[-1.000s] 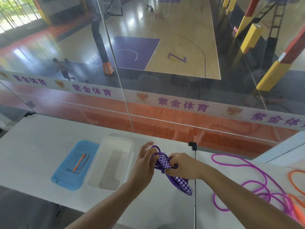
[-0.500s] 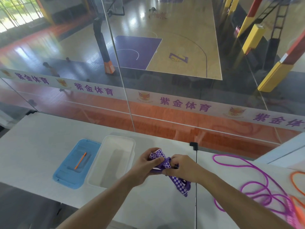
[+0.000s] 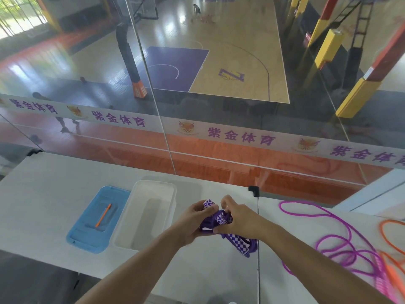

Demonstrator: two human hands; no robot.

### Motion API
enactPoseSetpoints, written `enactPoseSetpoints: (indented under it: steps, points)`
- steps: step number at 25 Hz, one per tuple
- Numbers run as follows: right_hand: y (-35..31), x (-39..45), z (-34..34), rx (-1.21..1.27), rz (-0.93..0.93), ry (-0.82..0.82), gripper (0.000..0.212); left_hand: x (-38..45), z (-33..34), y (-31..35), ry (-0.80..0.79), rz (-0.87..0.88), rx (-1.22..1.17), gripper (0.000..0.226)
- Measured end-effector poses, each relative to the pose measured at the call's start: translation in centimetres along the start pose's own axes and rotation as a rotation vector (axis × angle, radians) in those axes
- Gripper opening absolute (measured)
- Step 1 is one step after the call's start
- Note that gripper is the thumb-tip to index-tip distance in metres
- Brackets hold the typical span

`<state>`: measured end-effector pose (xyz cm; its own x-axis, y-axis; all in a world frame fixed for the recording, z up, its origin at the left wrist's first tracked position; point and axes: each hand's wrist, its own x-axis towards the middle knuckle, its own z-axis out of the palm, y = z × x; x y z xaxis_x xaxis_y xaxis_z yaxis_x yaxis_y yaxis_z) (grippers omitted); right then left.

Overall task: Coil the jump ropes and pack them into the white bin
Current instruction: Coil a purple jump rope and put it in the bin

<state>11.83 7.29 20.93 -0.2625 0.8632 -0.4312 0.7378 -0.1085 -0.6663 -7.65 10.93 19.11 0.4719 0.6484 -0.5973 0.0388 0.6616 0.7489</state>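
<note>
Both hands hold a bundled dark purple jump rope [image 3: 217, 220] with purple-and-white checked handles, just right of the white bin [image 3: 151, 213]. My left hand [image 3: 192, 218] grips the bundle from the left, one handle tip poking up above its fingers. My right hand [image 3: 238, 218] grips it from the right, its fingers curled over the top. The second checked handle [image 3: 241, 243] sticks out below my right wrist. The bin looks empty. A loose magenta jump rope [image 3: 341, 240] and an orange rope [image 3: 392, 249] lie on the table to the right.
A blue lid [image 3: 87, 235] with an orange pen [image 3: 103, 215] on it lies left of the bin. The white table [image 3: 43, 194] butts against a glass wall overlooking a basketball court. A seam with a black bracket [image 3: 253, 190] splits the table at the right.
The hands have drawn closer together and pressed the purple rope into a tighter bundle. One checked handle now points up above my left hand, and less of the lower handle shows.
</note>
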Motion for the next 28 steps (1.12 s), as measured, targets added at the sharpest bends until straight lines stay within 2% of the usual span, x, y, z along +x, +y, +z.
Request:
enactPoseSetpoints:
  steps: [5, 11, 15, 16, 20, 26, 28]
  points:
    - [1.3, -0.3, 0.0, 0.053, -0.006, -0.041, 0.037, 1.1, 0.3, -0.1, 0.215, -0.001, -0.132, 0.031]
    - [0.9, -0.3, -0.3, 0.15, 0.069, 0.021, 0.038, 1.8, 0.3, -0.1, 0.362, 0.03, -0.181, 0.033]
    - [0.4, 0.7, -0.4, 0.112, 0.137, -0.1, 0.077, 1.6, 0.9, -0.4, 0.36, 0.094, -0.123, 0.029]
    - [0.3, 1.0, -0.3, 0.093, 0.142, -0.12, 0.08, 1.6, 0.8, -0.4, 0.367, 0.106, -0.132, 0.028]
    - [-1.0, 2.4, 0.8, 0.086, 0.133, -0.158, 0.074, 0.7, -0.2, -0.2, 0.417, 0.118, -0.184, 0.026]
    - [-5.0, 6.7, 5.3, 0.329, -0.02, -0.121, 0.048, -0.9, -4.9, 0.1, 0.574, 0.151, -0.233, 0.029]
    - [-6.7, 8.4, 7.2, 0.447, -0.025, -0.108, 0.042, -1.8, -7.6, 0.6, 0.574, 0.193, -0.236, 0.03]
